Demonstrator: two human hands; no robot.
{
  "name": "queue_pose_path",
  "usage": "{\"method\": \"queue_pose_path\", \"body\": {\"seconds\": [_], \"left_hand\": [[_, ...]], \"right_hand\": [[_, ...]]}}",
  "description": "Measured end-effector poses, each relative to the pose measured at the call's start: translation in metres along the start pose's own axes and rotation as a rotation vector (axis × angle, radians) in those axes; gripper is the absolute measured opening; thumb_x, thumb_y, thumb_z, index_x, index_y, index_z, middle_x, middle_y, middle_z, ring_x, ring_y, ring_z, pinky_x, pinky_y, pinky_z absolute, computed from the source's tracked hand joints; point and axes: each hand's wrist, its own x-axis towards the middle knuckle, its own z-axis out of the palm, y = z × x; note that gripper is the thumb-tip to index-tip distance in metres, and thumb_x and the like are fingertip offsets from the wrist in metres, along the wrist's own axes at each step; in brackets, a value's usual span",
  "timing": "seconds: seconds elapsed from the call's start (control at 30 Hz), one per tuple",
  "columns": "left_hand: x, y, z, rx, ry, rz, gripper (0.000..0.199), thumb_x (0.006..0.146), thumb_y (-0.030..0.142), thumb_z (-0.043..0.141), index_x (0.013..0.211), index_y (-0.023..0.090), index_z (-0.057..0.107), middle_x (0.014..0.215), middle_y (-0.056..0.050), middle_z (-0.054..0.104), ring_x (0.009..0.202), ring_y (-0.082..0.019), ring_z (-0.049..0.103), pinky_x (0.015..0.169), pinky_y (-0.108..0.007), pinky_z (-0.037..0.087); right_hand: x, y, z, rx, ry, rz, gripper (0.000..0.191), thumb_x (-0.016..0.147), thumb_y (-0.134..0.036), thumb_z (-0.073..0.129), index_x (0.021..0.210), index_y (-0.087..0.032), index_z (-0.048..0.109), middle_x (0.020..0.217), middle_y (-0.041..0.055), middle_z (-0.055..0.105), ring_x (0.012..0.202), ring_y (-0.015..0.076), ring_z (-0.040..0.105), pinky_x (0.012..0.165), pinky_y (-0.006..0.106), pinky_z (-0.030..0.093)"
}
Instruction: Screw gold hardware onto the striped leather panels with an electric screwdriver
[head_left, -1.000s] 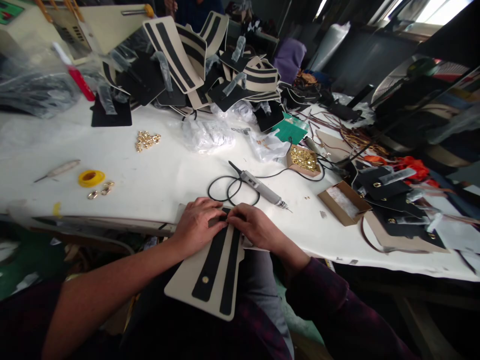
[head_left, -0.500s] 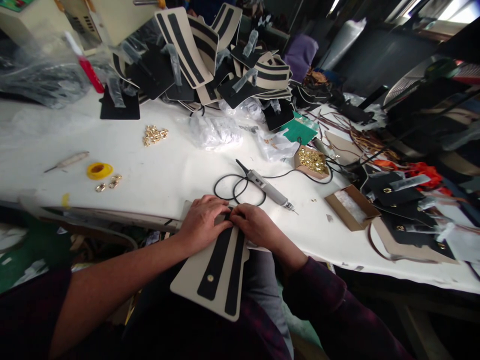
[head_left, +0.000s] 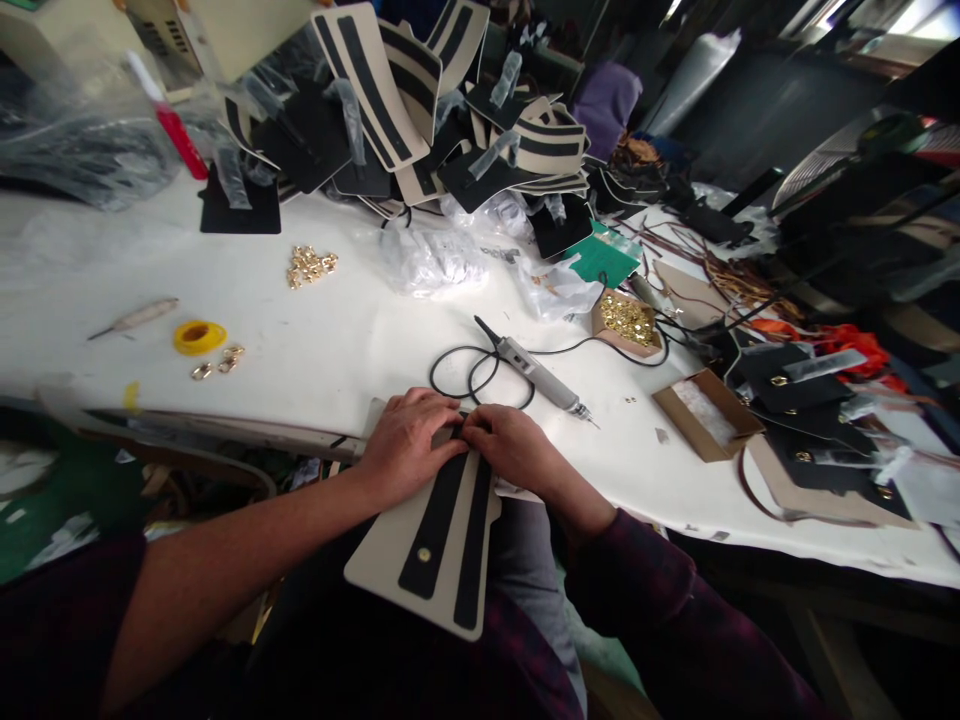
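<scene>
A beige panel (head_left: pixel 390 549) with two black stripes leans from the table edge over my lap, a small gold stud (head_left: pixel 424 555) near the lower end of one stripe. My left hand (head_left: pixel 412 445) lies over the panel's upper end, thumb and fingers gripping it. Beside it, my right hand (head_left: pixel 506 450) is closed in a pinch at the panel's top, close to the left thumb. Whatever sits between the fingertips is too hidden to make out. Just beyond the hands lies a grey pen-like electric tool (head_left: pixel 540 375) with a looped black cable (head_left: pixel 469 372).
On the white table (head_left: pixel 337 340) are gold clasps (head_left: pixel 309 266), yellow tape (head_left: pixel 199 337), an awl (head_left: pixel 139 317), a box of gold pieces (head_left: pixel 628 320) and an open cardboard box (head_left: pixel 705 415). Striped panels (head_left: pixel 371 90) pile up at the back; black pieces (head_left: pixel 795 385) lie right.
The view has shifted very slightly. Both hands keep the same hold at the panel's top, with no clear movement.
</scene>
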Motion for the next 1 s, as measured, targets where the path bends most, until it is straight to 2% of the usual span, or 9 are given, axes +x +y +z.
{"method": "queue_pose_path", "body": {"seconds": [0.33, 0.4, 0.57, 0.63, 0.77, 0.9, 1.0], "left_hand": [[-0.001, -0.001, 0.0, 0.007, -0.001, 0.01, 0.024, 0.087, 0.031, 0.082, 0.109, 0.025, 0.076, 0.129, -0.006, 0.077, 0.126, -0.032, 0.061, 0.103, -0.052, 0.049], [-0.001, -0.002, 0.0, 0.005, -0.001, 0.012, 0.025, 0.087, 0.031, 0.082, 0.11, 0.024, 0.076, 0.13, -0.005, 0.077, 0.127, -0.032, 0.06, 0.103, -0.052, 0.049], [0.0, -0.002, 0.0, 0.004, -0.022, 0.0, 0.024, 0.088, 0.034, 0.08, 0.11, 0.025, 0.076, 0.13, -0.005, 0.076, 0.129, -0.032, 0.058, 0.103, -0.051, 0.048], [0.0, -0.002, 0.0, 0.004, -0.031, -0.001, 0.023, 0.088, 0.035, 0.079, 0.109, 0.026, 0.076, 0.13, -0.004, 0.076, 0.13, -0.032, 0.058, 0.104, -0.051, 0.047], [0.001, -0.002, -0.001, 0.008, -0.034, -0.004, 0.023, 0.09, 0.036, 0.078, 0.11, 0.027, 0.076, 0.13, -0.004, 0.076, 0.13, -0.031, 0.057, 0.105, -0.05, 0.047], [0.0, -0.001, 0.0, 0.019, -0.018, 0.0, 0.022, 0.089, 0.035, 0.079, 0.109, 0.027, 0.076, 0.13, -0.005, 0.076, 0.129, -0.032, 0.058, 0.103, -0.05, 0.047], [-0.001, -0.003, 0.002, 0.023, -0.004, 0.014, 0.022, 0.088, 0.035, 0.08, 0.108, 0.027, 0.075, 0.13, -0.005, 0.076, 0.128, -0.031, 0.059, 0.103, -0.05, 0.047]], "right_hand": [[0.006, 0.002, -0.002, 0.087, 0.031, 0.072, 0.007, 0.082, -0.027, 0.074, 0.085, -0.021, 0.073, 0.078, -0.0013, 0.073, 0.073, 0.015, 0.063, 0.064, 0.025, 0.04], [0.01, 0.004, -0.004, 0.143, -0.004, 0.093, 0.009, 0.081, -0.027, 0.076, 0.083, -0.02, 0.07, 0.072, -0.0024, 0.07, 0.068, 0.0138, 0.062, 0.059, 0.024, 0.039], [0.026, 0.001, -0.014, 0.222, -0.195, 0.085, 0.011, 0.08, -0.018, 0.072, 0.073, -0.019, 0.064, 0.056, -0.0042, 0.063, 0.055, 0.0125, 0.06, 0.053, 0.022, 0.041], [0.029, -0.001, -0.017, 0.2, -0.216, 0.081, 0.011, 0.078, -0.015, 0.073, 0.073, -0.019, 0.064, 0.053, -0.0048, 0.062, 0.053, 0.0123, 0.06, 0.052, 0.022, 0.041], [0.025, 0.004, -0.011, 0.226, -0.178, 0.088, 0.009, 0.078, -0.019, 0.075, 0.075, -0.019, 0.067, 0.055, -0.0049, 0.063, 0.054, 0.012, 0.06, 0.052, 0.021, 0.041], [0.017, 0.016, 0.0, 0.314, -0.046, 0.062, 0.01, 0.079, -0.026, 0.076, 0.079, -0.018, 0.07, 0.062, -0.0049, 0.065, 0.057, 0.0106, 0.059, 0.053, 0.021, 0.04], [0.015, 0.019, 0.003, 0.374, -0.036, 0.045, 0.01, 0.078, -0.026, 0.076, 0.079, -0.018, 0.07, 0.061, -0.0054, 0.064, 0.056, 0.0102, 0.057, 0.053, 0.021, 0.039]]}}
